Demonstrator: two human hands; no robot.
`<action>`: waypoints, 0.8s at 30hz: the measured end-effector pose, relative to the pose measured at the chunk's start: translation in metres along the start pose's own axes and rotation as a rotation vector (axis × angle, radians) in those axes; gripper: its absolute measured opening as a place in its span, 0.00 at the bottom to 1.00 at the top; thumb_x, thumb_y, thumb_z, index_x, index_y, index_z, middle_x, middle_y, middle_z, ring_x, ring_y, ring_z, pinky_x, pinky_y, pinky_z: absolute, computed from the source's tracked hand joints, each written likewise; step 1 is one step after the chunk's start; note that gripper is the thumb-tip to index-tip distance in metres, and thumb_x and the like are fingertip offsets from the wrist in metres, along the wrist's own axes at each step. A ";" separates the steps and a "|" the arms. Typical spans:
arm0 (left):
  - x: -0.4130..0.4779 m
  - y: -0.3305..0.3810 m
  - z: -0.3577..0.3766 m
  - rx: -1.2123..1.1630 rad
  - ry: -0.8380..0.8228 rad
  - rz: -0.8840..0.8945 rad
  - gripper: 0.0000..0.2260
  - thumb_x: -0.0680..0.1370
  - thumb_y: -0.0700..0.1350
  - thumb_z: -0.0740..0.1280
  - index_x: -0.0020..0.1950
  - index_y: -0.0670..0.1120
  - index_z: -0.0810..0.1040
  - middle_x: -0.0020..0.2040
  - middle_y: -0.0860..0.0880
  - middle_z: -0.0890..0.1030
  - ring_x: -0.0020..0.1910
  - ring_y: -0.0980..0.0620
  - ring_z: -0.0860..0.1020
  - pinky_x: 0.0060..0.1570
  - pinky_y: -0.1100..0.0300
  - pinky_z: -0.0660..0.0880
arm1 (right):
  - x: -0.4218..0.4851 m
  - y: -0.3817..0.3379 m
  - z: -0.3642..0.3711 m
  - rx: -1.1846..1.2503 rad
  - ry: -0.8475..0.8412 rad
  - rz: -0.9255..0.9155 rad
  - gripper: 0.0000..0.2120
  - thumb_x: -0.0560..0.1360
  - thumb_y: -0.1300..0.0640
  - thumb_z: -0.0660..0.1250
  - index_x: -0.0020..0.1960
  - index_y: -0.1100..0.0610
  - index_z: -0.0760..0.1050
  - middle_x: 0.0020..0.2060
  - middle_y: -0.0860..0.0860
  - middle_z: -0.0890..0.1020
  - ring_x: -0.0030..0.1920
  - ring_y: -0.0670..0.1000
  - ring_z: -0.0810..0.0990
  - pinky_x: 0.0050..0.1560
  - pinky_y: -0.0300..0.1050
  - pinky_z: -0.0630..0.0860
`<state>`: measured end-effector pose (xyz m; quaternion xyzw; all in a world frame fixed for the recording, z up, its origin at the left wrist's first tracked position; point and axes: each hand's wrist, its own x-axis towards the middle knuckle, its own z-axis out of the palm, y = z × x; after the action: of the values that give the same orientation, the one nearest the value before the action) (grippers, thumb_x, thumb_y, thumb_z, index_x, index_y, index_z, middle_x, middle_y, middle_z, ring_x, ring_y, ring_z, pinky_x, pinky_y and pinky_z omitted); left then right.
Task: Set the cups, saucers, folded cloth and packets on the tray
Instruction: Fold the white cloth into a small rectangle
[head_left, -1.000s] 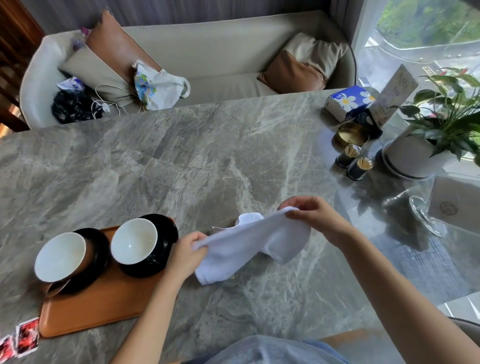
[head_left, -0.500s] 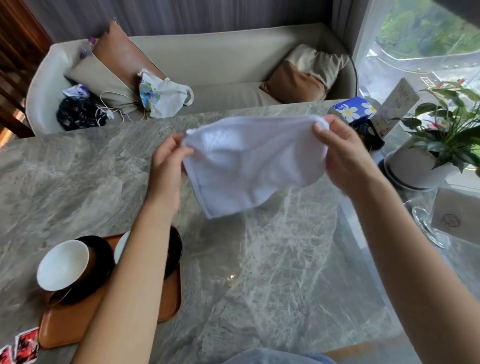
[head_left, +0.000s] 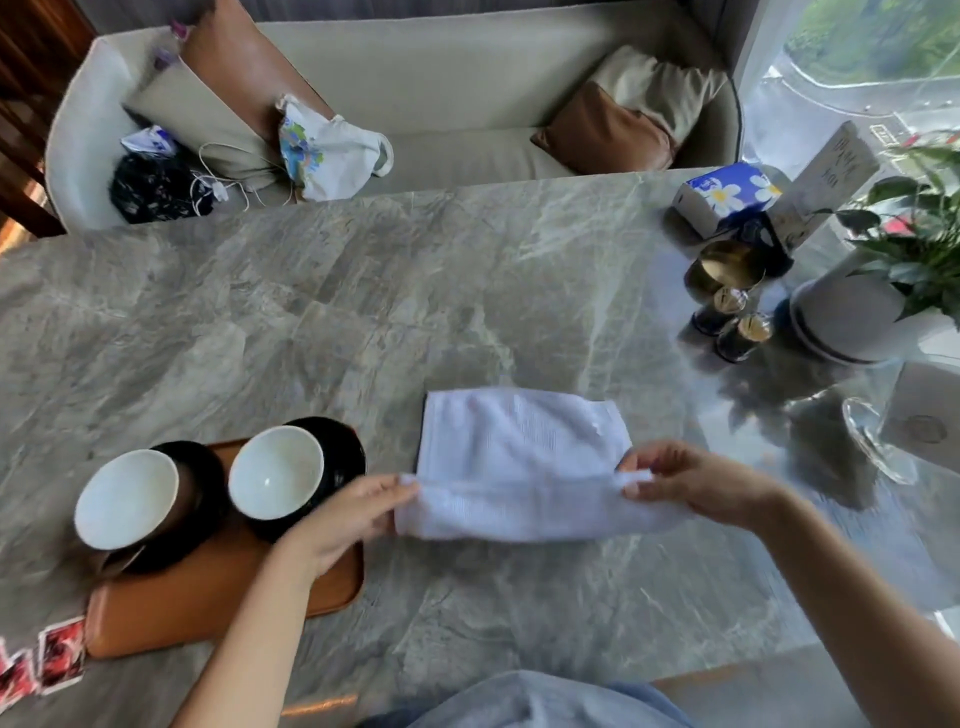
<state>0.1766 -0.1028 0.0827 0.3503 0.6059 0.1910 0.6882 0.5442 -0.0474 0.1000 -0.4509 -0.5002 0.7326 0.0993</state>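
On the surface, left hand and right hand pinch the cloth; uneven tension may skew the fold.

Two cups on saucers on tray, cloth right of it on table, packets left

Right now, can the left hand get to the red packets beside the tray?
Probably not yet: the left hand pinches the white cloth, though bare table surrounds the red packets, leaving them unobstructed.
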 end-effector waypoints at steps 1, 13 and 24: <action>-0.001 -0.014 0.003 0.024 -0.013 -0.066 0.12 0.78 0.47 0.62 0.56 0.43 0.80 0.49 0.46 0.84 0.49 0.52 0.80 0.51 0.59 0.71 | -0.001 0.018 0.004 -0.001 -0.018 0.066 0.02 0.71 0.58 0.71 0.42 0.56 0.80 0.32 0.48 0.78 0.31 0.45 0.74 0.31 0.35 0.69; 0.036 -0.030 0.017 0.033 0.233 -0.075 0.12 0.80 0.50 0.60 0.55 0.46 0.79 0.52 0.47 0.83 0.53 0.48 0.79 0.57 0.48 0.73 | 0.020 0.056 -0.002 0.033 0.402 0.103 0.06 0.73 0.64 0.70 0.44 0.53 0.79 0.35 0.49 0.74 0.32 0.42 0.73 0.27 0.33 0.68; 0.101 -0.028 0.026 0.257 0.519 0.092 0.18 0.79 0.45 0.60 0.32 0.49 0.57 0.29 0.52 0.58 0.29 0.52 0.58 0.31 0.56 0.54 | 0.084 0.069 -0.010 -0.192 0.885 0.084 0.04 0.70 0.61 0.69 0.43 0.54 0.79 0.33 0.45 0.76 0.37 0.47 0.73 0.34 0.40 0.68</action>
<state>0.2167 -0.0591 -0.0080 0.4012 0.7645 0.2268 0.4508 0.5249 -0.0238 -0.0047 -0.7477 -0.4566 0.4230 0.2313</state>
